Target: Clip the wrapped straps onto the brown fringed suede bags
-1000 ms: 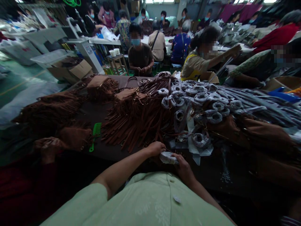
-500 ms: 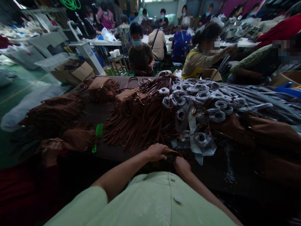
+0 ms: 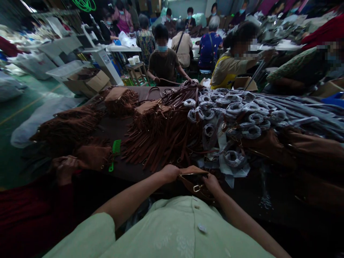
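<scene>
A brown bag (image 3: 191, 182) with a gold zipper edge and a gold clasp hangs between my hands at the table's front edge, close to my body. My left hand (image 3: 171, 173) grips its left end, and my right hand (image 3: 211, 182) grips the right end, fingers partly hidden by the bag. Its mouth is parted, showing a dark inside. Just beyond lie brown straps (image 3: 158, 150) with metal hooks. To the right of these sit several coiled straps in clear plastic (image 3: 233, 159).
A green comb (image 3: 116, 147) lies left of the straps. Beside it, a co-worker's hand (image 3: 66, 166) holds a brown fringed bag (image 3: 92, 157). More fringed bags (image 3: 67, 120) are piled at left, brown bags (image 3: 309, 147) at right. Across the table a person (image 3: 162, 61) handles a strap.
The bag has been turned and spread, so its zipper edge and clasp now show. My left hand has shifted left to its end. The person opposite now stretches out a strap.
</scene>
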The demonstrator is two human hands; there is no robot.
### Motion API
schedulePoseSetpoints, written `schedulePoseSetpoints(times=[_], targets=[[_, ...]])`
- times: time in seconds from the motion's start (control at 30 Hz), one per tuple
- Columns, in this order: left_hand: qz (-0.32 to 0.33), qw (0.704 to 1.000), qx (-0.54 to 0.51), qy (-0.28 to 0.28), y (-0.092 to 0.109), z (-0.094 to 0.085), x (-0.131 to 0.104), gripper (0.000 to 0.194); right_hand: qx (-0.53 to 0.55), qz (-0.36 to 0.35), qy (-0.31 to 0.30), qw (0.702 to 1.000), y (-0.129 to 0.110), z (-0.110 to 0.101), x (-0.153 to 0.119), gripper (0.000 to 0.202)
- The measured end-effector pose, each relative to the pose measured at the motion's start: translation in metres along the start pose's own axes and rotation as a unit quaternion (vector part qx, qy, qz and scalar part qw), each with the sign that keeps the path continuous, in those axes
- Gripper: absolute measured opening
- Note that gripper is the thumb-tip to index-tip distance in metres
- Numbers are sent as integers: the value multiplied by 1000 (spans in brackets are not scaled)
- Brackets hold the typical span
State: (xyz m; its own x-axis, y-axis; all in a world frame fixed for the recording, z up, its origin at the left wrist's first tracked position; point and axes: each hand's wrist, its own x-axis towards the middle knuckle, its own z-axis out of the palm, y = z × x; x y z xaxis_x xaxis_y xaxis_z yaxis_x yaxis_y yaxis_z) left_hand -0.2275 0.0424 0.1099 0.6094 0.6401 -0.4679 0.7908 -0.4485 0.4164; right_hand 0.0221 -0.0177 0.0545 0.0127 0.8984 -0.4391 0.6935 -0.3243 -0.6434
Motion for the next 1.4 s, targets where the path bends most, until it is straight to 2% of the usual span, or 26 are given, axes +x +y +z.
schedulePoseSetpoints(times=[0.1,0.2,0.27,0.33,0.5,0.6,0.7,0.8,0.9,1.03,1.2,1.3,1.4], targets=[[6,999,49,-23,2,-2,-2,21,-29,-33,23,999,3,-2,-18,33],[1,998,35,-43,5,-5,-4,20,-78,-136,49,986,5,-8,-39,42],[-4,998,25,-51,6,-7,-4,19,-93,-193,25,976,4,-14,-49,44],[-5,998,19,-57,7,-10,-4,18,-95,-220,-18,971,3,-21,-53,40],[-1,998,-19,-65,5,-14,-3,16,-99,-256,-91,957,7,-49,-54,36],[6,998,-15,-61,4,-13,-1,15,-83,-249,-107,959,7,-59,-53,30],[21,998,-9,-58,6,-11,0,17,-87,-209,-80,971,-4,-48,-47,29],[31,997,-6,-65,12,-10,-2,19,-194,-149,-29,969,-19,-20,-39,26],[23,998,5,-60,16,-13,-6,19,-262,-110,-10,959,-27,1,-34,27],[2,998,-18,-64,18,-17,-14,18,-225,-126,19,966,-37,-1,-36,28],[-8,999,-4,-47,27,-23,-14,21,-137,-170,72,973,-79,-2,-48,27],[-6,999,13,-45,33,-28,-15,24,-87,-168,59,980,-98,3,-49,26],[13,998,-2,-54,36,-30,-21,25,-60,-166,-16,984,-99,4,-48,18]])
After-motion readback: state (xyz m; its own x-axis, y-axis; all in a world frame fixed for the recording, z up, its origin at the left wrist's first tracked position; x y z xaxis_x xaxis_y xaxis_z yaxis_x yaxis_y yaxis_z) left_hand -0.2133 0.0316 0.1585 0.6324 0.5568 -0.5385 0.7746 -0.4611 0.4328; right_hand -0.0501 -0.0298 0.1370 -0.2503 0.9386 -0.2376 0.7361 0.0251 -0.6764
